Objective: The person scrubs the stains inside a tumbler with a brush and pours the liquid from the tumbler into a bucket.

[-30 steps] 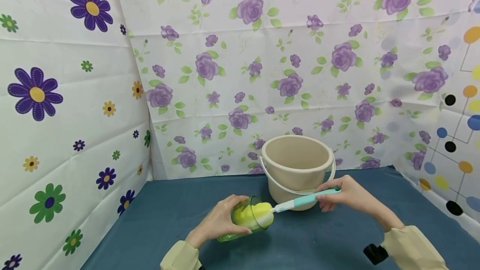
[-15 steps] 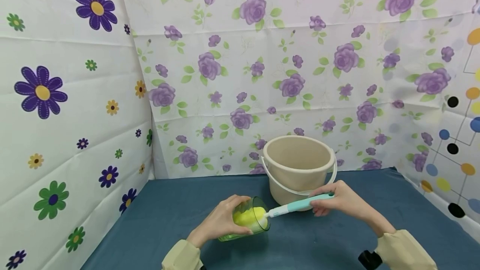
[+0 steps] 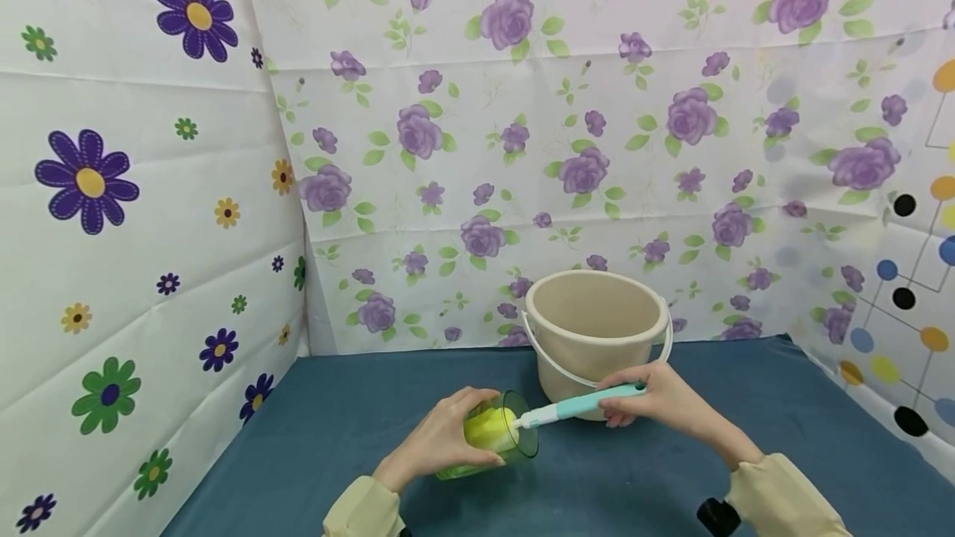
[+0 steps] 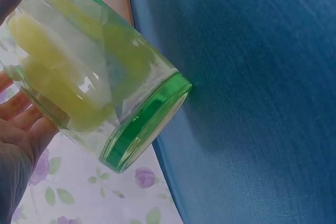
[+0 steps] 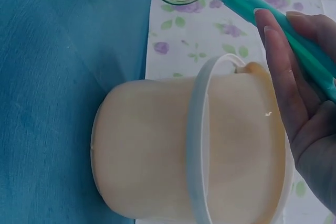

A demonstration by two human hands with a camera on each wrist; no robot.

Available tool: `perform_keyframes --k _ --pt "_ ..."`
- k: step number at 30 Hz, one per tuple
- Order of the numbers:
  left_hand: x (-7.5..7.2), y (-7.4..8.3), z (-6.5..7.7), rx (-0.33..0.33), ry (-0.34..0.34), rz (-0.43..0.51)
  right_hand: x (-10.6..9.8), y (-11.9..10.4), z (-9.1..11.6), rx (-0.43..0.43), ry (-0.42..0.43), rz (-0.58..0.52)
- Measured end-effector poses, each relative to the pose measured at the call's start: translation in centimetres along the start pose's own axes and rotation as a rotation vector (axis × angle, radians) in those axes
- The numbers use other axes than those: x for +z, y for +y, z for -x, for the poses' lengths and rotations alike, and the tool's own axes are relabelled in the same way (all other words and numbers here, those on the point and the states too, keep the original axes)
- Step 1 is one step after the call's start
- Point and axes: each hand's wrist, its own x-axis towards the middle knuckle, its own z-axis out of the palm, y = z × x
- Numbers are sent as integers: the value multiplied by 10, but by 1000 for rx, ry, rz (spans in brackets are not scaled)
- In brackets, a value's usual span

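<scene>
Left fingers clamped on 1 glass, right fingers on 1 brush reaching inside, 1 bucket beyond

Now the right hand is driving in toward the green glass, sending the turquoise-handled brush deeper, and the yellow sponge head, bulging out past the rim a second ago, is sitting inside while the white neck is following it in.

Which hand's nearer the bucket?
The right hand: it holds the brush just in front of the bucket; the left hand grips the glass farther off, to the left.
</scene>
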Motion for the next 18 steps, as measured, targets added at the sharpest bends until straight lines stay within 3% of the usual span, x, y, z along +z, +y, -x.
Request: perform_keyframes --k 9,18 --pt "0 1 -1 -11 -14 9 4 -1 0 84 -16 -47" --pt "0 -1 -2 -4 -6 1 -2 -1 2 43 15 -29"
